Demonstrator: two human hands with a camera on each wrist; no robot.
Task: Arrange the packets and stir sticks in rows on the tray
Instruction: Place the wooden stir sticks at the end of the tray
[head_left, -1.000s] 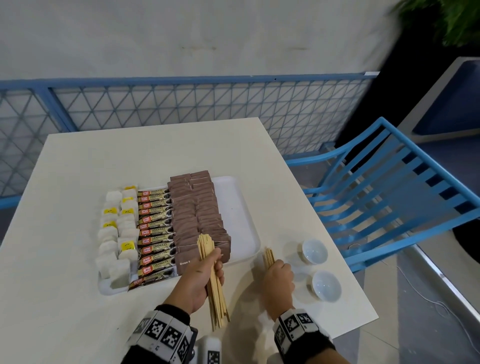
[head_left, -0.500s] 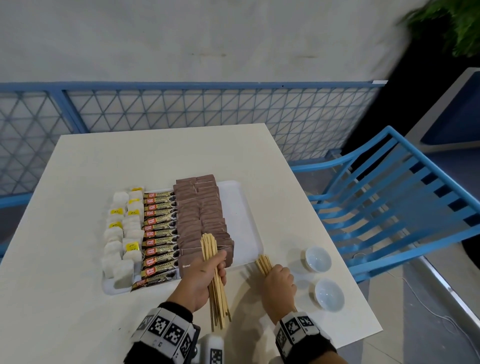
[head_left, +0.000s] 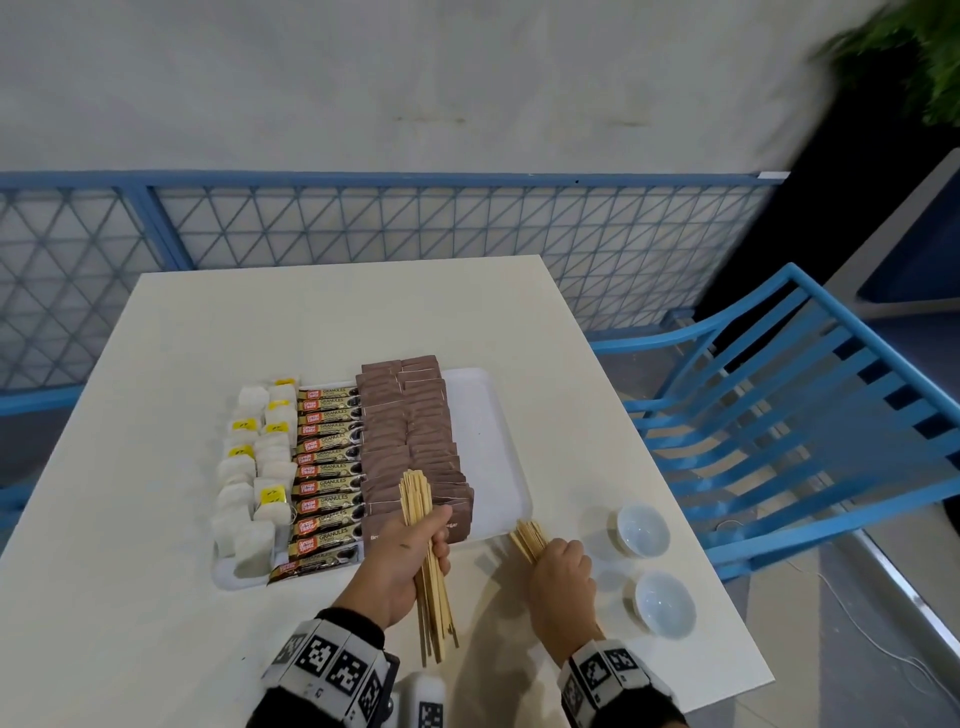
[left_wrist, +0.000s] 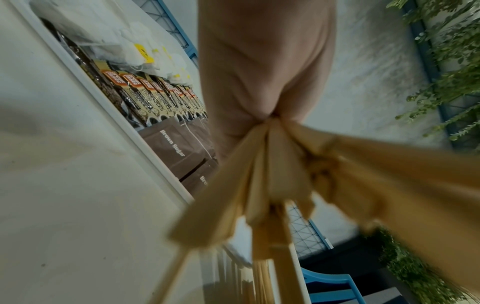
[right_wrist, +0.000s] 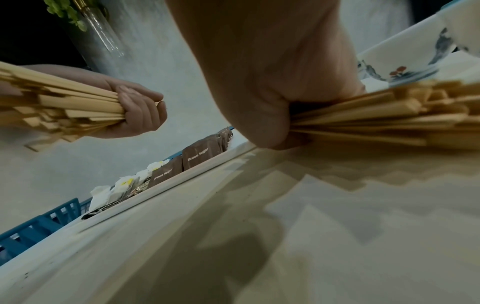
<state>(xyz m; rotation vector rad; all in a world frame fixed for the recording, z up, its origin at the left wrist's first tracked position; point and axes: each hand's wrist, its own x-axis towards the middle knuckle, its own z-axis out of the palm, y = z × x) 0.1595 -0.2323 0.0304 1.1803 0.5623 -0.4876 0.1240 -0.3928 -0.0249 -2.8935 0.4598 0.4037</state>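
A white tray (head_left: 488, 426) on the table holds rows of white tea bags (head_left: 254, 467), gold coffee sticks (head_left: 327, 467) and brown sugar packets (head_left: 410, 431); its right strip is bare. My left hand (head_left: 410, 551) grips a bundle of wooden stir sticks (head_left: 423, 525) above the tray's near edge, their far ends over the brown packets. My right hand (head_left: 561, 577) grips a second bundle of stir sticks (head_left: 530, 538) low over the table, just right of the tray's near corner. The right wrist view shows that bundle (right_wrist: 376, 117) clenched in the fist.
Two small white bowls (head_left: 641, 530) (head_left: 665, 603) stand on the table to the right of my right hand. A blue slatted chair (head_left: 810, 415) is close beyond the table's right edge. A blue mesh railing (head_left: 415, 223) runs behind the table.
Both hands have stayed nearly in place with their bundles; the right hand's sticks have tilted slightly leftward toward the tray corner.
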